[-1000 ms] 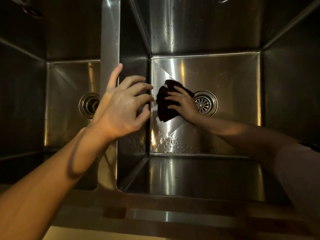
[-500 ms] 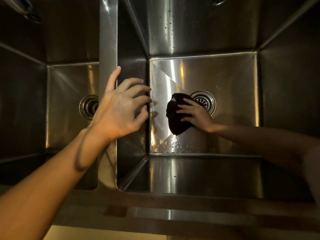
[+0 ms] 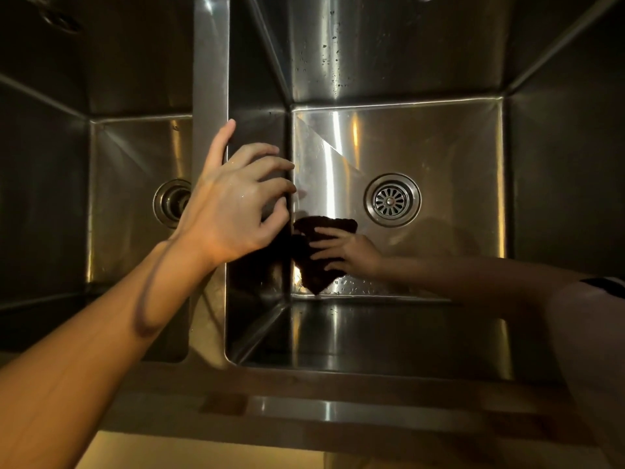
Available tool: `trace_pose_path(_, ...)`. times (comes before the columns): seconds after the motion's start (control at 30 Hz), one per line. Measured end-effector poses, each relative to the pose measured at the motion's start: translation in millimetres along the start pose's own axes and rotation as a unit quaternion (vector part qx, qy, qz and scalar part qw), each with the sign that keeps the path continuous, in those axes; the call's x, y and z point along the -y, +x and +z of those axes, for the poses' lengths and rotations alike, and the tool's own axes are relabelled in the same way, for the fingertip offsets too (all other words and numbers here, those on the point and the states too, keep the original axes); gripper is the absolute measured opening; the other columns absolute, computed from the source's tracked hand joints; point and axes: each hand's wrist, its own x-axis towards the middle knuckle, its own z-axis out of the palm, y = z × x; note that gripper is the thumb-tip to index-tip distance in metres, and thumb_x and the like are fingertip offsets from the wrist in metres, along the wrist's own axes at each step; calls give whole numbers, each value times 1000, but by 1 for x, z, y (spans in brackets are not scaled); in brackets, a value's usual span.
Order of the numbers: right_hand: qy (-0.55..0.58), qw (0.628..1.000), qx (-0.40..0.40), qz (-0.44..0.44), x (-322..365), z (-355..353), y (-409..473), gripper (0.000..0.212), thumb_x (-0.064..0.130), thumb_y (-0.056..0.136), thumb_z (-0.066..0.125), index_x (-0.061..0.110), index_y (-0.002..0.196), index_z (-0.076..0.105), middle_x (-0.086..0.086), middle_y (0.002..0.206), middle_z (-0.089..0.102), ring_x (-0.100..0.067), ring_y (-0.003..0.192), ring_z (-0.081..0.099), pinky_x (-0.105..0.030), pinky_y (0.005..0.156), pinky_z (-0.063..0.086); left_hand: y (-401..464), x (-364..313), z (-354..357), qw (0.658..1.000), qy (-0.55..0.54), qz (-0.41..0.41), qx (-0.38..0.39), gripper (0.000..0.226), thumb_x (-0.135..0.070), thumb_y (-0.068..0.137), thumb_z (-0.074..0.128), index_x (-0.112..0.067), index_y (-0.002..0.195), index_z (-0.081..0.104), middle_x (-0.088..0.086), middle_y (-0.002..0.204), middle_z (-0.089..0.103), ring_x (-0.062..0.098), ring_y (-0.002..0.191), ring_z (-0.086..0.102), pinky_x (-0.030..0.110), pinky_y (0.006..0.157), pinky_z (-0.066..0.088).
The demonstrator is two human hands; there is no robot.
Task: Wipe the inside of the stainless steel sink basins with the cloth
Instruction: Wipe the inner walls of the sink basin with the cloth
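The dark crumpled cloth (image 3: 316,255) lies flat on the floor of the right-hand stainless steel sink basin (image 3: 439,147), in the near corner beside the steel divider wall (image 3: 210,79), near the round slotted drain strainer (image 3: 392,200). The right hand (image 3: 345,250) presses it with straight, spread fingers. The left hand (image 3: 233,204) rests on the divider, fingers loosely curled, holding nothing.

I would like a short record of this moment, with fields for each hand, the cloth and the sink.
left hand: rests on the divider between the basins, fingers loosely curled
right hand: presses the cloth flat, fingers straight
cloth: dark, on the right basin floor, near-left corner
right drain: uncovered
left drain: partly hidden
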Motion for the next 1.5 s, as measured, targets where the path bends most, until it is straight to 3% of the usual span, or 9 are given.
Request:
trace_pose_path(0.07, 0, 997, 55, -45, -15, -14, -17, 36, 10, 83, 70, 11, 118, 67, -6, 133, 59, -24, 139, 36, -38, 114, 34, 1, -1, -1, 1000, 3, 0, 3, 35, -31, 92, 43, -20, 95, 75, -2, 117, 67, 19, 128, 48, 49, 119, 0)
trace_pose_path(0.13, -40, 997, 49, -47, -28, -30, -24, 37, 13, 83, 71, 14, 119, 67, -5, 134, 59, -24, 139, 35, -41, 114, 35, 1, -2, -2, 1000, 2, -2, 7, 35, -32, 92, 42, -20, 95, 75, -2, 117, 67, 20, 128, 48, 51, 119, 1)
trace_pose_path(0.37, -24, 979, -145, 144, -20, -32, 4, 37, 22, 81, 73, 18, 117, 69, -2, 132, 61, -26, 140, 37, -39, 115, 32, 2, -4, -2, 1000, -5, -2, 0, 34, -30, 90, 44, -18, 93, 76, 0, 116, 68, 23, 126, 50, 55, 118, 4)
trace_pose_path(0.5, -13, 967, -179, 179, 14, 7, 21, 37, 18, 79, 74, 18, 116, 70, -1, 132, 61, -24, 139, 37, -33, 113, 30, 0, -4, -2, 1000, 3, -2, -1, 35, -30, 91, 43, -18, 94, 76, 0, 115, 68, 22, 126, 51, 55, 118, 5)
trace_pose_path(0.67, 3, 987, -110, 117, 33, 34, 17, 37, 18, 78, 75, 19, 115, 70, -1, 130, 63, -25, 139, 39, -32, 110, 36, 1, -3, -1, 1000, -1, 0, -7, 34, -30, 91, 44, -19, 93, 76, -1, 114, 68, 21, 125, 51, 55, 118, 6)
trace_pose_path(0.9, -1, 998, 60, 17, 4, -4, -31, 36, 17, 85, 69, 12, 121, 66, -5, 136, 57, -26, 142, 32, -26, 117, 22, 1, -2, -2, 1000, 7, 3, 9, 34, -32, 91, 44, -19, 95, 75, -2, 116, 68, 21, 126, 50, 58, 117, 6)
trace_pose_path(1.03, -56, 996, 48, 54, -7, -27, -27, 37, 25, 87, 67, 18, 123, 65, -1, 138, 56, -23, 143, 31, -41, 115, 32, 1, -3, -2, 1000, 7, 2, 12, 36, -32, 90, 42, -20, 95, 75, -2, 117, 68, 21, 126, 50, 57, 117, 5)
trace_pose_path(1.2, -37, 985, -74, 152, 14, -5, -6, 38, 29, 80, 73, 25, 118, 69, 4, 132, 61, -17, 139, 39, -29, 112, 31, 1, -4, -3, 1000, 6, 1, 10, 36, -32, 90, 42, -20, 96, 75, -1, 116, 68, 20, 126, 50, 57, 118, 5)
trace_pose_path(1.5, -23, 996, 67, 63, 34, 24, 4, 37, 31, 82, 71, 26, 119, 67, 7, 133, 59, -12, 140, 36, -24, 108, 34, 0, -4, -2, 1000, 15, 0, 7, 34, -31, 89, 44, -19, 95, 75, -2, 113, 69, 21, 123, 52, 59, 117, 7)
